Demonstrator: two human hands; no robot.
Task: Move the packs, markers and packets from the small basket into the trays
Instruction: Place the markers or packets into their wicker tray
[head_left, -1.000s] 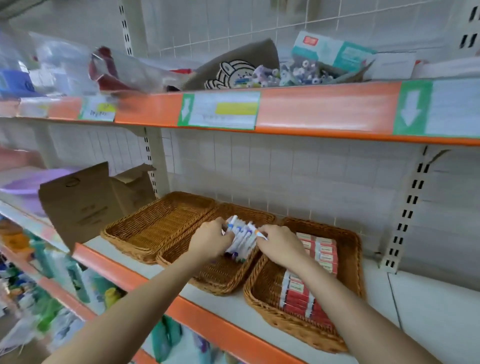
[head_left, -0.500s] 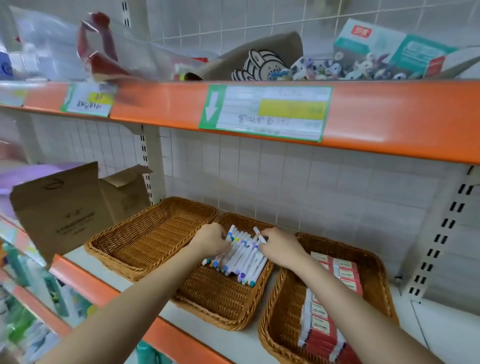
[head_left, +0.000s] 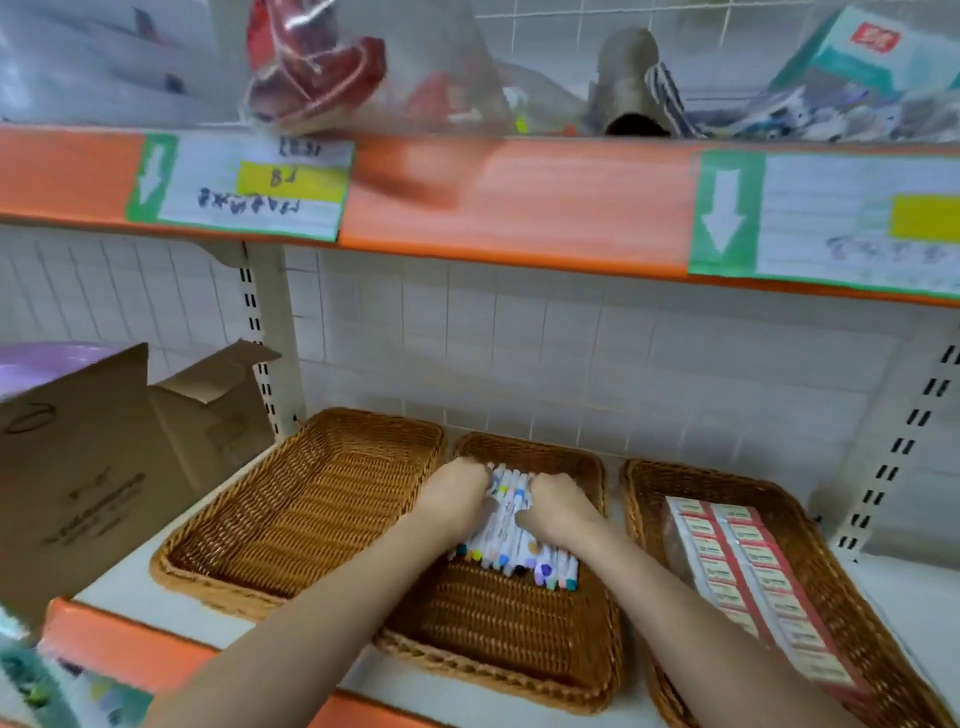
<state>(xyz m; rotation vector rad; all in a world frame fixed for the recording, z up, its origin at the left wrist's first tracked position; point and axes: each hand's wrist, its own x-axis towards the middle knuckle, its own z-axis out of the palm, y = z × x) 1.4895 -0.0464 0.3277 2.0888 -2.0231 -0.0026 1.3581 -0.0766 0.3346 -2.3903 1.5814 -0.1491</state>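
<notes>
Three wicker trays stand side by side on the shelf. The left tray (head_left: 291, 519) holds nothing. A row of white markers (head_left: 511, 551) with coloured caps lies in the far half of the middle tray (head_left: 509, 639). My left hand (head_left: 460, 496) and my right hand (head_left: 553, 506) both rest on the markers, fingers curled over them from either side. Red and white packs (head_left: 748, 577) fill two rows in the right tray (head_left: 852, 587). No small basket is in view.
An orange-edged upper shelf (head_left: 519, 202) with price labels hangs close overhead, loaded with bags and boxes. An open cardboard box (head_left: 98, 467) stands left of the trays. A slotted upright (head_left: 893, 467) rises at the right.
The camera came closer and lower. The markers went from being held above the middle tray to lying flat in it, with both hands pressed together over them.
</notes>
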